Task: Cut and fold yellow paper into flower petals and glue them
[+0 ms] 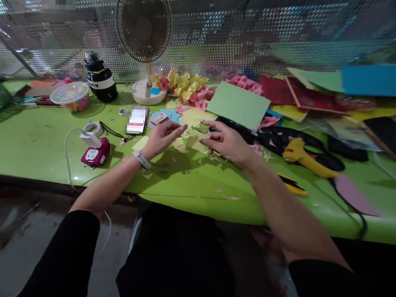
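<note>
My left hand [162,138] hovers over the green table [30,141], fingers stretched toward a pale yellow paper piece [193,141] lying flat between both hands. My right hand [226,141] rests with fingers spread on the right edge of that yellow paper; nothing is gripped in it. A white watch band sits on my left wrist. A light green sheet [238,104] lies just behind my right hand. Motion blurs both hands a little.
A desk fan [143,28] stands at the back, with a heap of yellow and pink paper flowers [184,89] beside it. A phone [136,119], a pink power strip [95,155], a black bottle [101,78], a plastic bowl [70,94] and a yellow glue gun [304,159] surround the hands.
</note>
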The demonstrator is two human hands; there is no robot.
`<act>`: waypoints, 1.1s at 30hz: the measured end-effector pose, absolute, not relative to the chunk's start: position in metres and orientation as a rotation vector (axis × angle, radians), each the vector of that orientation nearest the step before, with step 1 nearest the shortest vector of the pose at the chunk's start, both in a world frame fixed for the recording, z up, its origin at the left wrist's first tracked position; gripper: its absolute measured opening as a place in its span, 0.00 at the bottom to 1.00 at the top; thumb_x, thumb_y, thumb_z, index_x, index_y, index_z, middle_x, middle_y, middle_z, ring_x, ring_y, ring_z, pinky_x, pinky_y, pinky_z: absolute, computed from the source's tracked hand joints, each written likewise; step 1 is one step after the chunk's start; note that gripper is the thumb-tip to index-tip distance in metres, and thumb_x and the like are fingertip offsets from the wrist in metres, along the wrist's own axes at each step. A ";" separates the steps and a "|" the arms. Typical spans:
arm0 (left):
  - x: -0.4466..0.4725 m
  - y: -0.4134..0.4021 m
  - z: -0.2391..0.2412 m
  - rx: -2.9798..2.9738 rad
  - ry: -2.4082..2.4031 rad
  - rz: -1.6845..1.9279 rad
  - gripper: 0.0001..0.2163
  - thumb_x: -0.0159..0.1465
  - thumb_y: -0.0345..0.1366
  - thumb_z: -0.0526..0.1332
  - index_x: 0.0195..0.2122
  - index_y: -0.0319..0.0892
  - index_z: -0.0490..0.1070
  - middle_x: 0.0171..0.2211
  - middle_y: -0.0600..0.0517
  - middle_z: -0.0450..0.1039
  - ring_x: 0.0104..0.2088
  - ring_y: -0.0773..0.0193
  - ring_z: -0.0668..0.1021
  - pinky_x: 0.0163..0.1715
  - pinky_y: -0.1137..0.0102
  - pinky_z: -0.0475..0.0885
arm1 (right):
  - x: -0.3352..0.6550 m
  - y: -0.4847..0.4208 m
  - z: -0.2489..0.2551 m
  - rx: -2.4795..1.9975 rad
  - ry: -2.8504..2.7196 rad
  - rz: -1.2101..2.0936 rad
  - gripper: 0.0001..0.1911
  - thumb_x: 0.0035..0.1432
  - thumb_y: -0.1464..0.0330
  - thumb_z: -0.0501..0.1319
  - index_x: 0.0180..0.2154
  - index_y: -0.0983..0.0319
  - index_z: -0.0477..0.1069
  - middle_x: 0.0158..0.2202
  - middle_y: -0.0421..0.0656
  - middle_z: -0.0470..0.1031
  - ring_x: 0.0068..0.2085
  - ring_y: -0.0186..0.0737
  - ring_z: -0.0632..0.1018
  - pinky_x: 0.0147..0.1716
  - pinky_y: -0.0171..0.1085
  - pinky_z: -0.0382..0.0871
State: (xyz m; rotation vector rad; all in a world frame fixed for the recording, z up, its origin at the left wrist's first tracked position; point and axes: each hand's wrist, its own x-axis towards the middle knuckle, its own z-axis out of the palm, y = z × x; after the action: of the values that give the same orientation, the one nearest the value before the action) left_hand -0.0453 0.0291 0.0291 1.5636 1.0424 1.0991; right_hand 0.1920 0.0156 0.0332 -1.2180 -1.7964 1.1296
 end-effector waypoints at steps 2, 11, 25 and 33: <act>-0.041 0.026 0.027 1.476 0.911 0.935 0.15 0.60 0.46 0.70 0.37 0.38 0.77 0.33 0.49 0.77 0.33 0.68 0.77 0.35 0.72 0.71 | 0.185 0.008 0.036 -1.174 -1.884 1.120 0.35 0.61 0.55 0.64 0.66 0.56 0.60 0.28 0.39 0.76 0.28 0.42 0.78 0.32 0.43 0.75; -0.038 0.027 0.017 1.033 0.849 0.917 0.12 0.57 0.39 0.73 0.31 0.36 0.74 0.29 0.55 0.73 0.29 0.73 0.76 0.37 0.70 0.78 | 0.188 0.004 0.042 -1.066 -2.116 0.459 0.23 0.62 0.66 0.61 0.59 0.51 0.72 0.59 0.48 0.72 0.56 0.54 0.75 0.53 0.55 0.73; -0.036 0.021 0.020 1.066 0.738 0.875 0.15 0.63 0.46 0.69 0.39 0.37 0.76 0.36 0.46 0.81 0.40 0.61 0.84 0.46 0.62 0.78 | 0.171 0.001 0.020 -1.189 -1.751 0.706 0.17 0.62 0.50 0.63 0.38 0.56 0.76 0.36 0.45 0.80 0.36 0.45 0.79 0.39 0.46 0.76; -0.037 0.021 0.018 1.245 0.760 0.848 0.15 0.54 0.40 0.75 0.38 0.36 0.78 0.37 0.47 0.81 0.36 0.67 0.81 0.43 0.68 0.76 | 0.169 -0.001 0.019 -1.153 -1.717 0.739 0.12 0.62 0.55 0.62 0.35 0.57 0.73 0.33 0.44 0.78 0.33 0.43 0.79 0.36 0.46 0.77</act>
State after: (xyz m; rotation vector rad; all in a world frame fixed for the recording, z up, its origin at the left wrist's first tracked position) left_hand -0.0375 0.0205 0.0183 1.2453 0.7602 0.8477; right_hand 0.1686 -0.0012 0.0187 -1.1531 -1.7173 0.7393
